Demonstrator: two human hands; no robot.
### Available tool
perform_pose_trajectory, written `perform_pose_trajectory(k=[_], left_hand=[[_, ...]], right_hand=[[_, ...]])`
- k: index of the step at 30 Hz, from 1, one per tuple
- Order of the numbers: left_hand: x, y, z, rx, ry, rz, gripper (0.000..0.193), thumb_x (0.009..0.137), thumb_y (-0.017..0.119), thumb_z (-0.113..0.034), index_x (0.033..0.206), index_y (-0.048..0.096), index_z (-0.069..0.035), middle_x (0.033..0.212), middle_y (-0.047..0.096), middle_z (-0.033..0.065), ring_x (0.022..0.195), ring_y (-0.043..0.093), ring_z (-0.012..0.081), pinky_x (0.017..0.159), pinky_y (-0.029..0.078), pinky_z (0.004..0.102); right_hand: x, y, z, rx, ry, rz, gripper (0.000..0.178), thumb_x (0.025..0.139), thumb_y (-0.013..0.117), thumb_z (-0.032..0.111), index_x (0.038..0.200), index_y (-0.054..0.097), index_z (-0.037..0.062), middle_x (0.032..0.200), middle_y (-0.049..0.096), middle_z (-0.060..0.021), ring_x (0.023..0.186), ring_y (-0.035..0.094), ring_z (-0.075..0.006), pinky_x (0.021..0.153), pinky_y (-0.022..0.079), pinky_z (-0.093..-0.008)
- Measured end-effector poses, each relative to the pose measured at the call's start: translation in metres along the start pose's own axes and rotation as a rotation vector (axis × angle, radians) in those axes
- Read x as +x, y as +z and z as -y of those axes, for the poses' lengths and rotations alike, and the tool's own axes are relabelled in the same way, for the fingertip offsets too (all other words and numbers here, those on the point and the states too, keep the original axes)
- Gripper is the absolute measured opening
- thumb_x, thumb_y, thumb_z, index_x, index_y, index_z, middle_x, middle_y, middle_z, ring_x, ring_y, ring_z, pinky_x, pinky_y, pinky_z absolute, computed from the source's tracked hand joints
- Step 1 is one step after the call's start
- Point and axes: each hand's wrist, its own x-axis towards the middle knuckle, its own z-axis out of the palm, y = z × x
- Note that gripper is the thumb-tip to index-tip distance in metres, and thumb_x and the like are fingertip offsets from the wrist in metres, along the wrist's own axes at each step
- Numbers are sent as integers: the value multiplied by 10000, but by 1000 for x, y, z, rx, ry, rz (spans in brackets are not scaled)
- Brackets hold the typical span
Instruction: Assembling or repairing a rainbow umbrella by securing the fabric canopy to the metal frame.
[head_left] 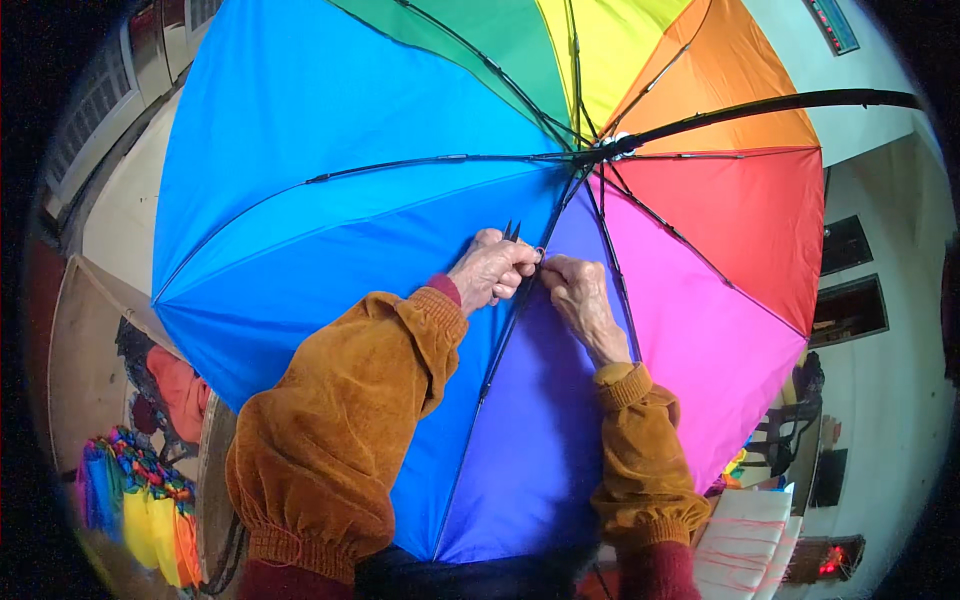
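An opened umbrella (320, 120) with rainbow-coloured panels fills most of the view, its inside facing me. Its black shaft (770, 105) reaches to the upper right from the hub (600, 150), where the thin black ribs meet. My left hand (493, 266) is closed, and a tool with two dark pointed tips (512, 231) sticks up out of it. My right hand (580, 290) is closed in a pinch close beside the left one. Both sets of fingertips meet at a rib between the blue and violet panels. A small pale loop (540, 254) shows there; what the right fingers pinch is too small to tell.
Folded rainbow umbrellas (140, 505) lie in a pile at the lower left, below a red cloth (178, 392). At the lower right, a white board (745, 540) has red threads across it. Dark frames (850, 310) hang on the right wall.
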Motion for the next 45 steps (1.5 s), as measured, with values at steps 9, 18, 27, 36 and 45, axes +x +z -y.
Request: perform_pose_trajectory(k=[9, 18, 27, 36, 45], left_hand=[[2, 2, 0, -42, -8, -22, 126, 745, 571, -60, 654, 484, -58, 584, 487, 25, 358, 312, 35, 303, 195, 202], [1, -1, 5, 6, 52, 34, 149, 767, 572, -78, 649, 481, -90, 609, 483, 8, 387, 305, 23, 330, 206, 193], [1, -6, 16, 139, 300, 50, 171, 772, 584, -166, 661, 479, -91, 601, 455, -19, 417, 318, 24, 336, 212, 194], [5, -3, 17, 511, 466, -89, 173, 770, 593, -219, 730, 530, -63, 594, 451, -13, 486, 387, 84, 410, 324, 267], [-14, 12, 27, 943, 624, -354, 177, 825, 526, -170, 828, 552, 5, 676, 568, 155, 618, 571, 308, 544, 427, 357]], right_hand=[[3, 17, -14, -133, -192, -129, 122, 702, 503, -48, 812, 497, 4, 709, 543, -224, 615, 542, -397, 523, 405, -441], [16, -5, 6, 70, -133, 15, 18, 757, 496, -9, 756, 479, -2, 666, 551, -217, 604, 551, -401, 506, 429, -433], [45, -6, 6, 84, -19, -312, 189, 841, 525, 125, 726, 485, -20, 567, 536, -173, 454, 545, -271, 404, 405, -372], [55, -18, 40, 791, 262, -155, 252, 898, 479, 223, 776, 503, 4, 592, 482, -42, 426, 458, -109, 340, 379, -234], [64, -19, 56, 679, 157, -170, 187, 867, 471, 153, 873, 514, -29, 587, 441, -39, 428, 425, -113, 361, 401, -250]])
